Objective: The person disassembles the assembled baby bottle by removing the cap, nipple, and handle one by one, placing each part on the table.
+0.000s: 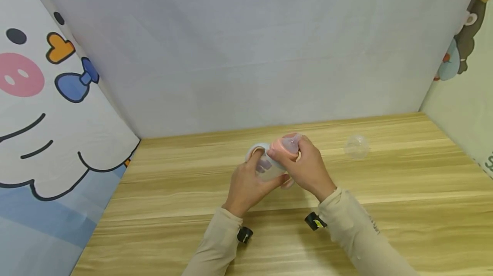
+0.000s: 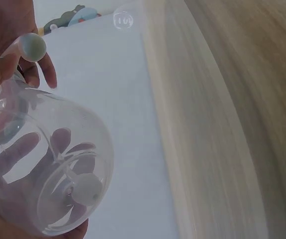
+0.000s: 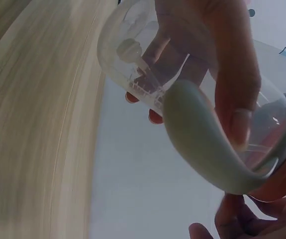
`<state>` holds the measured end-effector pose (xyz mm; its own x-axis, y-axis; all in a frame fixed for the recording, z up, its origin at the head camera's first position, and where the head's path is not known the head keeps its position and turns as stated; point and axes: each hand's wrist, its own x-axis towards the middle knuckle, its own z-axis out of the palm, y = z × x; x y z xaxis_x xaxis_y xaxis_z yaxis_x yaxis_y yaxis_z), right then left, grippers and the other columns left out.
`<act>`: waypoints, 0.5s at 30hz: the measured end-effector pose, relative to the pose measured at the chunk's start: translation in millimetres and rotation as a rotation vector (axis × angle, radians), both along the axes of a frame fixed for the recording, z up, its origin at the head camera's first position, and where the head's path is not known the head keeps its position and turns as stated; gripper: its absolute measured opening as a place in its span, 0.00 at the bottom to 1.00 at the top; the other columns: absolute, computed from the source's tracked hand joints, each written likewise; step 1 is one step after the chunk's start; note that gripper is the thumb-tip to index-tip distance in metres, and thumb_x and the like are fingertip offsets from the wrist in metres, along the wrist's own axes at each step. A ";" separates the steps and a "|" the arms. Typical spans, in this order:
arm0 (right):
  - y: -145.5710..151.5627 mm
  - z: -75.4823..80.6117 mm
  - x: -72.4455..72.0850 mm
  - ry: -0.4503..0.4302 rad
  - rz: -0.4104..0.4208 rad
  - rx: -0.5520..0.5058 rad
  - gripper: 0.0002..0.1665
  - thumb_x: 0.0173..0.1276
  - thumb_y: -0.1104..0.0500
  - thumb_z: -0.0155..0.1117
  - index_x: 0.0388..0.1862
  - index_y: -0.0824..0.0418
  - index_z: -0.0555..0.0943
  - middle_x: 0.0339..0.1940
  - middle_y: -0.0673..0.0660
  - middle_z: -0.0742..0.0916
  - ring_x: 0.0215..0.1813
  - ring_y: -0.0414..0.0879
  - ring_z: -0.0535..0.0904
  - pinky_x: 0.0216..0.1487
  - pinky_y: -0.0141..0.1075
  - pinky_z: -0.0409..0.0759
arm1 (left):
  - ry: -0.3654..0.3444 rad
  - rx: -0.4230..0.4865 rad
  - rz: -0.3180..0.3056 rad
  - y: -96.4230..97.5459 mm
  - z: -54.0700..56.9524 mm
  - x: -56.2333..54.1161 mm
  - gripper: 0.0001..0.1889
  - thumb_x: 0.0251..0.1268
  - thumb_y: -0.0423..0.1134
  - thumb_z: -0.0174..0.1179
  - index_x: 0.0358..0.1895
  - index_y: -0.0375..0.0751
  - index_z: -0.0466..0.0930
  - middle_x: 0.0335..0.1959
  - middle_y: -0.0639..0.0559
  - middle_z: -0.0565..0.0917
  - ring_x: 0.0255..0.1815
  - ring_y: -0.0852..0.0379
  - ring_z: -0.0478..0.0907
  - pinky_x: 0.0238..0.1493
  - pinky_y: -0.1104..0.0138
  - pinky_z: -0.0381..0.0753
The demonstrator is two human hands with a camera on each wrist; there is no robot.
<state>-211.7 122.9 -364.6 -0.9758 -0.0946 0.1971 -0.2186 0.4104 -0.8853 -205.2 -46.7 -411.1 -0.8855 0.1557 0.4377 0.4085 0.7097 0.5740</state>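
Note:
A clear baby bottle is held tilted above the table, its top toward the right. My left hand grips the bottle's body, fingers wrapped round it through the handle side. A pale grey handle curves out from the neck. My right hand pinches the pink collar at the top, thumb on the near side. From that collar rises a translucent nipple. Through the clear wall in the left wrist view, a straw with a round weighted end shows inside the bottle.
A clear dome-shaped cap lies on the wood-grain table, right of the hands. A pale cloth wall stands behind the table. Cartoon-printed panels flank it on both sides.

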 end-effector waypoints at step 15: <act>-2.0 -2.6 1.0 0.056 -0.063 0.056 0.29 0.66 0.36 0.67 0.49 0.59 0.78 0.44 0.59 0.80 0.38 0.50 0.77 0.38 0.38 0.78 | 0.198 -0.129 0.099 3.1 -1.4 0.2 0.37 0.47 0.67 0.71 0.54 0.43 0.80 0.23 0.51 0.85 0.22 0.58 0.78 0.34 0.62 0.75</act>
